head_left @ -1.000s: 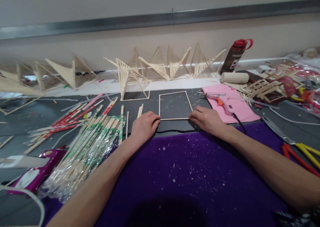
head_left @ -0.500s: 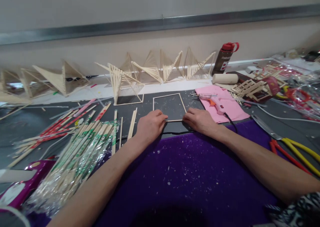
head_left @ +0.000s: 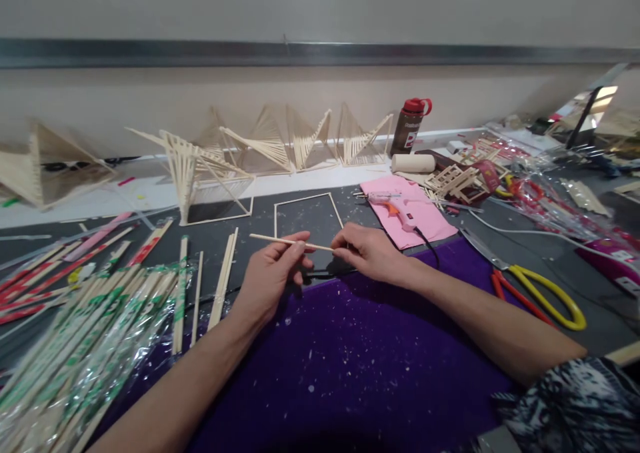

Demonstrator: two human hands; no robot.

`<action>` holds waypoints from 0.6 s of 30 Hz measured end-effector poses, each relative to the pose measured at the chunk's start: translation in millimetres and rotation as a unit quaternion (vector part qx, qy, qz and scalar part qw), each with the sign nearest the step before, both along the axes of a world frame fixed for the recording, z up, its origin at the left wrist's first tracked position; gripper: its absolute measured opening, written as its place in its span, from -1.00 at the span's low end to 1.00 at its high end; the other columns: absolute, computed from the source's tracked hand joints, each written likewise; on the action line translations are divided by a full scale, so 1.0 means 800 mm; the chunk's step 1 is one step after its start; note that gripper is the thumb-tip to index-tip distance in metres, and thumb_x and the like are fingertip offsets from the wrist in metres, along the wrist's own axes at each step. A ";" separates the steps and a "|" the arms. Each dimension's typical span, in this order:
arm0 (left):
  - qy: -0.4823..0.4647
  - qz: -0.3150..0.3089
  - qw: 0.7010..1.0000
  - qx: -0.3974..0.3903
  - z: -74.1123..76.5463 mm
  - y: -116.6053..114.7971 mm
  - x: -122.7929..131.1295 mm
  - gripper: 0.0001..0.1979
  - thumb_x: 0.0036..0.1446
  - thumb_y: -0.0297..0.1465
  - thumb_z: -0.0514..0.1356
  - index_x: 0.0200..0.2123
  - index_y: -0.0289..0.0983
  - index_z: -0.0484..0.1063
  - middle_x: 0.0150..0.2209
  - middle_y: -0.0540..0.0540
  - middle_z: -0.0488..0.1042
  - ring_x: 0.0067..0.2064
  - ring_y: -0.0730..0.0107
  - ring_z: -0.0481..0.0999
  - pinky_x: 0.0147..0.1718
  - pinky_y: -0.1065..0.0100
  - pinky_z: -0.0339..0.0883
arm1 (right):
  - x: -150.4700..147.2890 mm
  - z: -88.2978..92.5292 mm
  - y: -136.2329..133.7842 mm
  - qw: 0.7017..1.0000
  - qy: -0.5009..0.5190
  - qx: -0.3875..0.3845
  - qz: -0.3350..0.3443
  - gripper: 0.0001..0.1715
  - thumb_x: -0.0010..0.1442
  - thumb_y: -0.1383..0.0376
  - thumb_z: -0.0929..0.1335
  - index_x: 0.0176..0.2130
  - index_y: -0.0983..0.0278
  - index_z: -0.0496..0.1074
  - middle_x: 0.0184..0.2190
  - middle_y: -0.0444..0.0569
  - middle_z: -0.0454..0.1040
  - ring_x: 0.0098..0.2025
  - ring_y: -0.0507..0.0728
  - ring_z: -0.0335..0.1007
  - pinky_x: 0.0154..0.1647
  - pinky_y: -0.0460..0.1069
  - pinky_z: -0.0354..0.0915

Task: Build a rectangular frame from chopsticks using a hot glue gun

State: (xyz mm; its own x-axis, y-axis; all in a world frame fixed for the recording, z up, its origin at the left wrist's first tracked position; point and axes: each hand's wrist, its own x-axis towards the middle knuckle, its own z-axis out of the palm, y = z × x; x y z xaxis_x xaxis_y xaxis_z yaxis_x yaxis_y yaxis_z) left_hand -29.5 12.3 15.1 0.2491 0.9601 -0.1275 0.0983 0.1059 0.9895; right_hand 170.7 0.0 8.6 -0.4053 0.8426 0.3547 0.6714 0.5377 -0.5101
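Both hands hold one thin wooden stick [head_left: 265, 238], raised a little in front of me. My left hand [head_left: 277, 263] pinches it near the middle between thumb and fingers, its left end sticking out free. At the right end, the fingertips of my right hand [head_left: 367, 253] are closed on it. Behind the hands a thin stick frame [head_left: 303, 199] lies flat on the grey table; its near side is hidden or absent behind my hands. Left of my left hand lie several loose sticks [head_left: 223, 276].
A glue gun [head_left: 395, 205] rests on pink cloth [head_left: 430, 230], with shears [head_left: 510, 266] to its right. Packaged chopsticks [head_left: 100, 326] lie left on the purple cloth [head_left: 320, 373]. Stick models [head_left: 183, 173] and a bottle [head_left: 409, 128] stand along the wall.
Both hands were down at the near side of the frame; now they are lifted with a stick between them. The camera view has turned to the right.
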 end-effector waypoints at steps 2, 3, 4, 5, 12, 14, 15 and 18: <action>-0.075 0.012 0.996 -0.055 0.002 0.001 0.001 -0.71 0.03 -0.30 0.21 -0.18 -0.32 0.43 -0.47 -0.04 0.49 -0.62 0.64 0.31 -0.64 0.56 0.23 | -0.007 -0.001 -0.005 1.000 -0.002 -0.001 0.006 -0.85 0.20 0.30 0.23 -0.27 0.29 0.36 -0.35 -0.08 0.39 -0.37 -0.02 0.26 -0.37 -0.11 0.13; -0.104 0.013 0.991 -0.079 0.003 0.002 0.001 -0.73 0.03 -0.33 0.21 -0.19 -0.33 0.43 -0.47 -0.05 0.49 -0.60 0.63 0.34 -0.64 0.57 0.24 | -0.009 0.000 -0.006 1.000 0.002 -0.006 0.010 -0.85 0.19 0.29 0.24 -0.28 0.29 0.37 -0.36 -0.09 0.39 -0.38 -0.02 0.26 -0.38 -0.11 0.13; -0.128 0.015 0.987 -0.096 0.004 0.002 0.001 -0.75 0.04 -0.36 0.21 -0.21 -0.35 0.43 -0.45 -0.07 0.49 -0.56 0.61 0.38 -0.63 0.59 0.25 | -0.008 0.002 -0.005 1.000 0.010 -0.014 0.014 -0.84 0.19 0.27 0.25 -0.28 0.28 0.38 -0.37 -0.09 0.40 -0.38 -0.02 0.27 -0.38 -0.11 0.13; -0.147 0.018 0.983 -0.105 0.005 0.001 0.001 -0.78 0.04 -0.38 0.20 -0.22 -0.36 0.43 -0.42 -0.10 0.50 -0.52 0.58 0.42 -0.62 0.60 0.27 | -0.004 0.006 -0.003 0.999 0.022 -0.022 0.017 -0.82 0.18 0.25 0.25 -0.27 0.28 0.39 -0.37 -0.10 0.42 -0.38 -0.02 0.28 -0.37 -0.11 0.14; -0.161 0.009 0.981 -0.104 0.008 -0.005 -0.001 -0.84 0.09 -0.39 0.15 -0.27 -0.37 0.41 -0.35 -0.15 0.51 -0.51 0.55 0.45 -0.69 0.60 0.24 | 0.098 0.048 0.031 0.951 -0.102 -0.022 -0.290 -0.62 0.14 0.12 0.21 -0.42 0.31 0.46 -0.51 0.01 0.45 -0.41 0.09 0.32 -0.43 -0.05 0.11; -0.143 -0.005 0.984 -0.104 0.006 -0.008 0.001 -0.82 0.09 -0.37 0.16 -0.28 -0.37 0.41 -0.39 -0.12 0.49 -0.56 0.60 0.40 -0.71 0.61 0.20 | 0.127 0.043 0.040 0.905 -0.211 -0.068 -0.362 -0.58 0.10 0.09 0.21 -0.45 0.32 0.49 -0.50 0.09 0.46 -0.40 0.15 0.34 -0.45 -0.02 0.08; -0.135 -0.014 0.985 -0.102 0.004 -0.009 0.002 -0.81 0.08 -0.36 0.16 -0.28 -0.37 0.41 -0.40 -0.11 0.49 -0.57 0.62 0.38 -0.71 0.61 0.18 | 0.137 0.036 0.044 0.896 -0.243 -0.108 -0.356 -0.55 0.08 0.06 0.22 -0.46 0.32 0.50 -0.48 0.12 0.48 -0.39 0.17 0.35 -0.46 -0.01 0.08; -0.116 -0.039 0.988 -0.094 -0.003 -0.011 0.004 -0.77 0.07 -0.30 0.17 -0.26 -0.35 0.41 -0.39 -0.09 0.48 -0.56 0.62 0.37 -0.69 0.60 0.18 | 0.151 0.014 0.053 0.888 -0.232 -0.173 -0.356 -0.59 -0.02 0.06 0.28 -0.42 0.31 0.52 -0.40 0.15 0.50 -0.32 0.21 0.37 -0.44 -0.02 0.11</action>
State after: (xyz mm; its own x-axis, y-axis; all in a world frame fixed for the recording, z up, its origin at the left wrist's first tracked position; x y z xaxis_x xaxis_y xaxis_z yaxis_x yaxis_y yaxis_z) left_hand -26.6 3.8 12.8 0.3646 0.9015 -0.2332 -0.1131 0.2915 0.9499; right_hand 291.4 42.5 19.7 0.2401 0.9699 -0.0418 0.9596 -0.2436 -0.1407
